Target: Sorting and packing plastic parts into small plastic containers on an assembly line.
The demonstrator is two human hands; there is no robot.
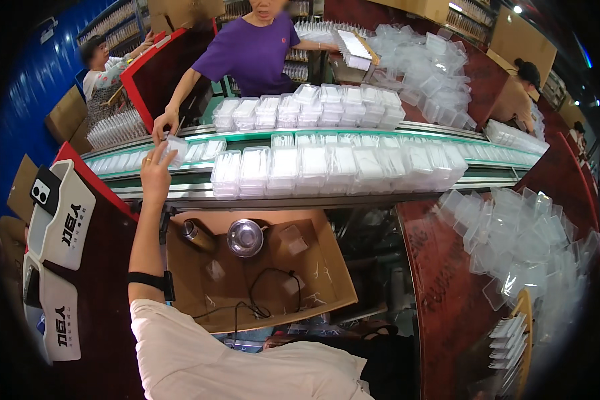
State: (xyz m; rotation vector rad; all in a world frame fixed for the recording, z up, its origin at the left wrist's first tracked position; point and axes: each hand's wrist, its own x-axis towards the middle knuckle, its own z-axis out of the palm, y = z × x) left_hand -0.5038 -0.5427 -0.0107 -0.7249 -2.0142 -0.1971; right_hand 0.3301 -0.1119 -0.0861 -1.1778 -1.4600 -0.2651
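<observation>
My left hand (157, 175) reaches over the left part of the conveyor belt, its fingers closed on a small clear plastic box (175, 148) with whitish contents. Close above it, the hand (166, 125) of a co-worker in a purple shirt nearly meets mine; a thin thing shows by those fingers. Clear boxes of thin white sticks (267, 167) stand in stacked rows along the near side of the belt. A second stacked row (307, 107) lines the far side, and more boxes (203, 151) lie on the belt. My right hand is out of view.
Below the belt a cardboard box (340, 287) holds a metal cup (245, 238), a flask (197, 235) and a cable. Loose clear lids and boxes (513, 240) heap on the red-brown table at right. White bins (63, 213) stand at left, one with a phone (45, 190).
</observation>
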